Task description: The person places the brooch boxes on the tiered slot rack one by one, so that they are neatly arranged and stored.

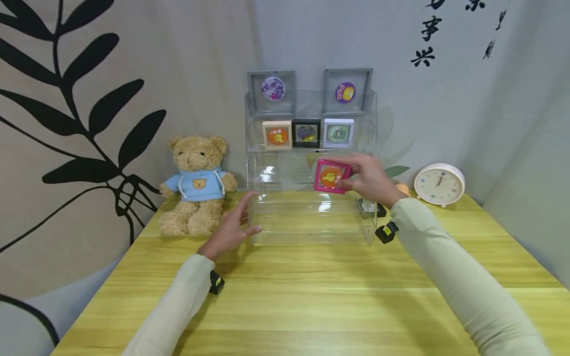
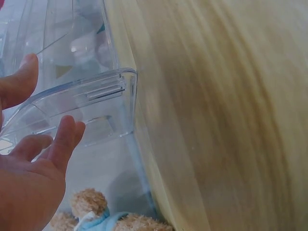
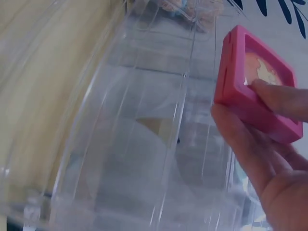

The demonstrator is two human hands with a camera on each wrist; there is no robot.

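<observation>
My right hand [image 1: 371, 179] pinches a small pink-framed display case [image 1: 330, 176] with an orange badge inside, thumb on its front face. The case is held in front of a clear acrylic tiered rack [image 1: 307, 235]. Beside the rack's left side is my left hand [image 1: 228, 230], fingers extended; in the left wrist view thumb and fingers are spread around the rack's side panel [image 2: 82, 96]. On the rack's upper tier stand two grey cases [image 1: 272, 104] [image 1: 347, 106] with round badges. Below them are a beige case [image 1: 277, 135], a black case [image 1: 306, 133] and a white case [image 1: 338, 133].
A teddy bear [image 1: 200, 185] in a blue hoodie sits left of the rack. A white round clock [image 1: 439, 185] stands to the right, near a green leaf [image 1: 396, 171]. The wooden table [image 1: 285, 301] extends in front, with curtains behind.
</observation>
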